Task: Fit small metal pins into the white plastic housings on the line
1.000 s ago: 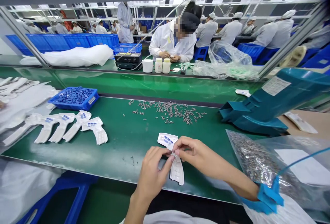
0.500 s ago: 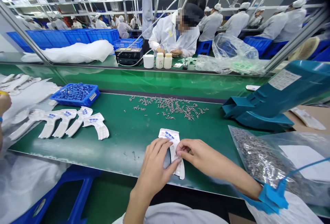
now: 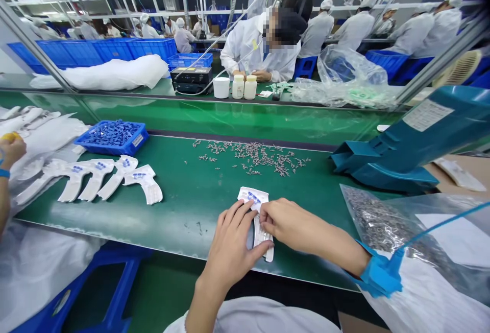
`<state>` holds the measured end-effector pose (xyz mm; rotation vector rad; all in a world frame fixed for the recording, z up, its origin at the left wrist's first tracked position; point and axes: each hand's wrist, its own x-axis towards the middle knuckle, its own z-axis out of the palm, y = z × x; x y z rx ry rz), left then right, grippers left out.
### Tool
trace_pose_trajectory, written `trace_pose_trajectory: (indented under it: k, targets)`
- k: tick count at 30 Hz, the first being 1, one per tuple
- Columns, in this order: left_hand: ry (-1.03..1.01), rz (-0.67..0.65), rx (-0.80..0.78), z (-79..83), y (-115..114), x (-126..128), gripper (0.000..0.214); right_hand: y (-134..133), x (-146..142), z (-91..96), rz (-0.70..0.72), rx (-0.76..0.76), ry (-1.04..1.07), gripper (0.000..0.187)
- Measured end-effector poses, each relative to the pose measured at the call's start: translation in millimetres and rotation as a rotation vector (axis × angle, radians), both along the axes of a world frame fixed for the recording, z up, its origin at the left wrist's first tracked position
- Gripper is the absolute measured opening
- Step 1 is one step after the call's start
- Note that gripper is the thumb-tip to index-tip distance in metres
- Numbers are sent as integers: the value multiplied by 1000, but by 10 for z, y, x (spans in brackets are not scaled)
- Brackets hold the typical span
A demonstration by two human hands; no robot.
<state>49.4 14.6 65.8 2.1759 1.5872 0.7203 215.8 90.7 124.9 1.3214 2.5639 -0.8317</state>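
A white curved plastic housing half [image 3: 255,198] with small blue pieces near its top lies on the green table before me. My left hand [image 3: 234,236] holds it against the tabletop, fingertips on its left side and thumb across the lower part. Over the middle of the housing, my right hand [image 3: 285,220] is closed in a pinch. Whatever sits between those fingertips is hidden. A blue wrist strap [image 3: 378,273] with a cord circles my right wrist. Beyond my hands, many small metal screws [image 3: 264,157] are scattered on the table.
Similar white housings [image 3: 147,184] lie in a row at left, below a blue tray [image 3: 140,141] of small blue parts. A co-worker's hand [image 3: 13,148] is at the left edge. A teal plastic bin [image 3: 413,134] and a clear bag of screws [image 3: 377,220] occupy the right.
My right hand has shifted slightly up and left over the housing, and its wrist has moved left. At the left edge, the co-worker's hand has come further into view.
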Motion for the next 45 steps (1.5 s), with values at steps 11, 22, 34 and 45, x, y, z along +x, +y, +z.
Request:
trace_pose_trajectory:
  k: [11,22,34,45]
  targets:
    - [-50,43,43,-26,-3,24,53,410,-235,157,56,-11,133,16]
    - [-62,51,49,-2,-18,-2,51,1020,-1257,-233,45,231,303,21]
    - [-500,250,128,-20,-10,-30,17,410,-167,61,-19,-413,522,31]
    - [-540,318,225,3,-37,73,10,12,-58,-10,-281,-424,705,26]
